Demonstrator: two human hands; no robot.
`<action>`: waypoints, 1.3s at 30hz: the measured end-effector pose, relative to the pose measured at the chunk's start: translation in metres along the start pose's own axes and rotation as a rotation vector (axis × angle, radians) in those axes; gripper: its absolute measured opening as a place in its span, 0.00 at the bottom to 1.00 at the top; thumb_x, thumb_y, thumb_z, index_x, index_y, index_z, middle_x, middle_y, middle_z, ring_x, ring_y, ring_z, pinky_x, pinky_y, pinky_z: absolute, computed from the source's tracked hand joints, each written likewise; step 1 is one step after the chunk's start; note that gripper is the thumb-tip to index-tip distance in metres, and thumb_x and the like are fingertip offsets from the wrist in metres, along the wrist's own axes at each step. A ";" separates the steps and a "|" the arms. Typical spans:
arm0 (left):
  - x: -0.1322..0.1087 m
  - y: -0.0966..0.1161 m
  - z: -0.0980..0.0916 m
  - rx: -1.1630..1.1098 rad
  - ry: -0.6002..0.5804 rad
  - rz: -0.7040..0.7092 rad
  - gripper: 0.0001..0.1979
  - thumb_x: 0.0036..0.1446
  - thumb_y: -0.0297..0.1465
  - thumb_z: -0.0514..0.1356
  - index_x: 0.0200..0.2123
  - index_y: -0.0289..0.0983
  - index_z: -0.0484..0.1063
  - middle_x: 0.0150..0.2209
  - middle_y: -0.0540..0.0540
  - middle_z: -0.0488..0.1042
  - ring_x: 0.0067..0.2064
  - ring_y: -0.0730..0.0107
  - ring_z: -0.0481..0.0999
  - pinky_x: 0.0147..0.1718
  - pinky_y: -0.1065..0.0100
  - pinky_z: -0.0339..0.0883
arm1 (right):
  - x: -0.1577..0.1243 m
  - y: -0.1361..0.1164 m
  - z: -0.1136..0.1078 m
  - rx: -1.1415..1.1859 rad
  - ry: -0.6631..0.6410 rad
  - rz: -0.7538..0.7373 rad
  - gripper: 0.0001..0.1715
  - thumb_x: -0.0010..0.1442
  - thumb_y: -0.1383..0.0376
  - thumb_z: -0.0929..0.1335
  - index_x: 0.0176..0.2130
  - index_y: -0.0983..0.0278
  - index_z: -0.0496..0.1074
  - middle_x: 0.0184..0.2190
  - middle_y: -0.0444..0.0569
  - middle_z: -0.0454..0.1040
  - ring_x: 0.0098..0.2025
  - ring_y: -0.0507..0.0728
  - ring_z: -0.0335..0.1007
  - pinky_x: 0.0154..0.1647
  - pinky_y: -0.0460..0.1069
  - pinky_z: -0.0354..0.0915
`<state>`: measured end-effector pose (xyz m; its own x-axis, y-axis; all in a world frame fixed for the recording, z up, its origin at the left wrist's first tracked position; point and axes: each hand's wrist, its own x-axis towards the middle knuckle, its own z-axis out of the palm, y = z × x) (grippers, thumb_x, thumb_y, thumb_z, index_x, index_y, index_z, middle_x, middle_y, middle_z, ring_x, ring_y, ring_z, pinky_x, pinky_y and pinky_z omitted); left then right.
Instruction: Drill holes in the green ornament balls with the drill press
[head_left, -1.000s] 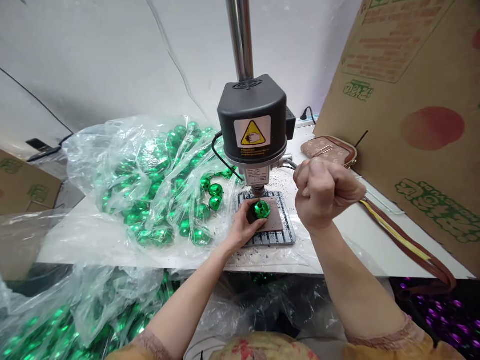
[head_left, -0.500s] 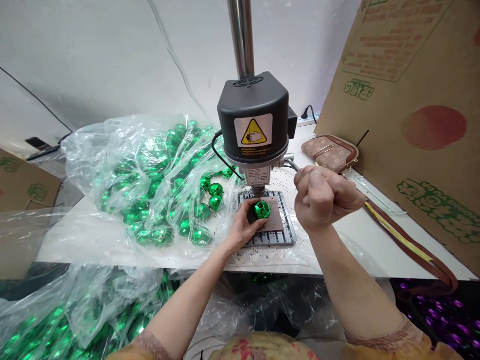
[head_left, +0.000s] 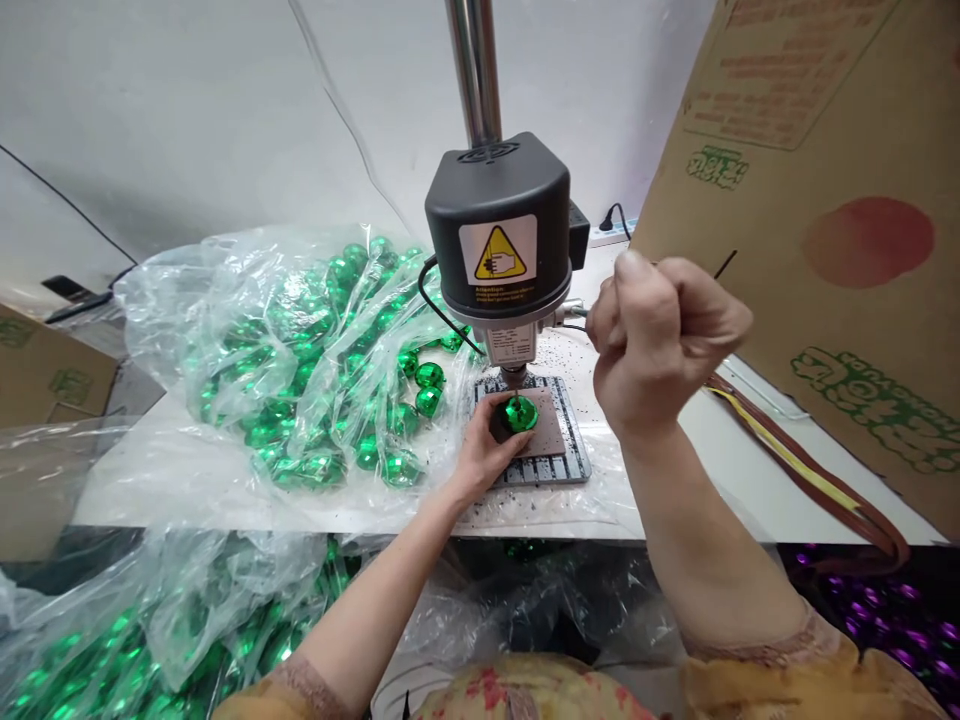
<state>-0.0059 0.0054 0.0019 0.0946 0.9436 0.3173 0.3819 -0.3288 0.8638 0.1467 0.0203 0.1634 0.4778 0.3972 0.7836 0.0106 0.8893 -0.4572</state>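
Note:
My left hand is closed around a shiny green faceted ball, thumb on the near side and fingers on the far side. The ball sits on a brownish pad on the slotted metal base of a bench drill press. Below the chuck, a thin bit comes down at the top of the ball; whether it has gone in I cannot tell. Held up right of the machine, my right hand is a fist around the drill press lever, which it mostly hides.
Clear plastic with many green balls spreads left of the drill. A cardboard box stands at right, beside a brown and yellow strap. Dark shavings dot the table. Purple balls lie below at right.
My right hand has risen and turned with the lever. The left hand keeps the green ball under the drill. The view has shifted slightly, and the right hand now covers the patterned purse.

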 end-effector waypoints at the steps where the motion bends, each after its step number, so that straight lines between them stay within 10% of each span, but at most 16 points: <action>1: -0.004 0.003 0.000 0.049 0.051 0.010 0.24 0.53 0.34 0.69 0.52 0.39 0.68 0.48 0.42 0.76 0.50 0.57 0.78 0.51 0.56 0.72 | 0.004 -0.002 0.002 -0.015 -0.005 0.017 0.29 0.64 0.65 0.68 0.19 0.61 0.51 0.14 0.38 0.49 0.16 0.47 0.46 0.19 0.51 0.45; 6: -0.061 0.016 -0.008 0.312 0.167 0.417 0.23 0.57 0.35 0.67 0.54 0.39 0.66 0.48 0.39 0.75 0.50 0.57 0.78 0.46 0.58 0.76 | 0.009 -0.001 0.001 -0.027 -0.035 0.028 0.30 0.64 0.59 0.69 0.20 0.59 0.50 0.15 0.39 0.49 0.17 0.50 0.47 0.20 0.53 0.48; 12: -0.143 0.002 -0.021 0.716 -0.295 1.012 0.15 0.64 0.33 0.60 0.52 0.38 0.69 0.45 0.38 0.78 0.40 0.64 0.79 0.39 0.64 0.76 | 0.007 0.000 -0.001 -0.035 -0.047 0.013 0.30 0.64 0.57 0.69 0.19 0.59 0.51 0.14 0.39 0.49 0.17 0.49 0.48 0.20 0.52 0.49; 16: -0.149 -0.006 -0.030 0.713 -0.375 0.941 0.21 0.65 0.43 0.60 0.55 0.38 0.69 0.48 0.36 0.78 0.44 0.61 0.79 0.41 0.62 0.76 | 0.007 -0.001 0.000 0.032 -0.034 -0.013 0.29 0.64 0.63 0.69 0.19 0.60 0.52 0.14 0.38 0.51 0.16 0.47 0.49 0.20 0.51 0.48; 19: -0.112 -0.005 -0.048 0.577 -0.116 0.908 0.14 0.67 0.36 0.58 0.53 0.37 0.70 0.46 0.37 0.78 0.45 0.62 0.79 0.41 0.63 0.75 | 0.007 -0.001 0.001 0.081 -0.017 -0.018 0.27 0.63 0.68 0.68 0.18 0.61 0.54 0.13 0.38 0.51 0.16 0.47 0.49 0.20 0.50 0.47; 23: -0.025 -0.004 -0.082 0.701 0.203 0.416 0.14 0.67 0.25 0.53 0.52 0.39 0.71 0.44 0.40 0.77 0.49 0.59 0.78 0.48 0.59 0.73 | 0.006 -0.002 0.002 0.104 -0.014 -0.018 0.27 0.63 0.69 0.68 0.18 0.61 0.53 0.13 0.37 0.51 0.16 0.46 0.49 0.19 0.50 0.46; 27: 0.041 -0.012 -0.103 0.922 -0.032 -0.087 0.15 0.61 0.24 0.59 0.51 0.36 0.74 0.46 0.36 0.75 0.50 0.50 0.76 0.51 0.54 0.70 | 0.005 -0.002 0.001 0.113 -0.025 -0.019 0.26 0.64 0.69 0.67 0.19 0.61 0.54 0.13 0.37 0.51 0.15 0.46 0.48 0.19 0.49 0.47; 31: 0.057 -0.014 -0.109 0.902 -0.091 -0.159 0.18 0.52 0.25 0.66 0.49 0.36 0.76 0.41 0.40 0.75 0.45 0.51 0.77 0.49 0.55 0.71 | 0.005 -0.001 0.000 0.094 -0.033 -0.014 0.28 0.64 0.66 0.69 0.19 0.61 0.53 0.13 0.37 0.51 0.16 0.46 0.49 0.20 0.49 0.47; 35: 0.045 0.005 -0.101 0.313 0.205 -0.129 0.20 0.54 0.33 0.66 0.51 0.39 0.73 0.43 0.43 0.75 0.42 0.60 0.77 0.45 0.60 0.72 | 0.004 0.001 0.000 0.093 -0.035 -0.020 0.29 0.64 0.64 0.69 0.19 0.61 0.51 0.14 0.37 0.49 0.15 0.46 0.48 0.19 0.50 0.45; 39: 0.025 0.024 -0.071 -0.336 0.084 -0.233 0.23 0.54 0.41 0.67 0.51 0.39 0.70 0.43 0.44 0.77 0.40 0.65 0.79 0.39 0.64 0.73 | 0.003 0.001 0.000 0.047 -0.016 -0.022 0.30 0.64 0.61 0.69 0.19 0.60 0.51 0.13 0.37 0.48 0.15 0.47 0.48 0.18 0.50 0.46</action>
<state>-0.0602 0.0180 0.0582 -0.0391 0.9923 0.1172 0.0614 -0.1147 0.9915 0.1480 0.0222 0.1652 0.4634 0.3812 0.8000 -0.0210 0.9072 -0.4201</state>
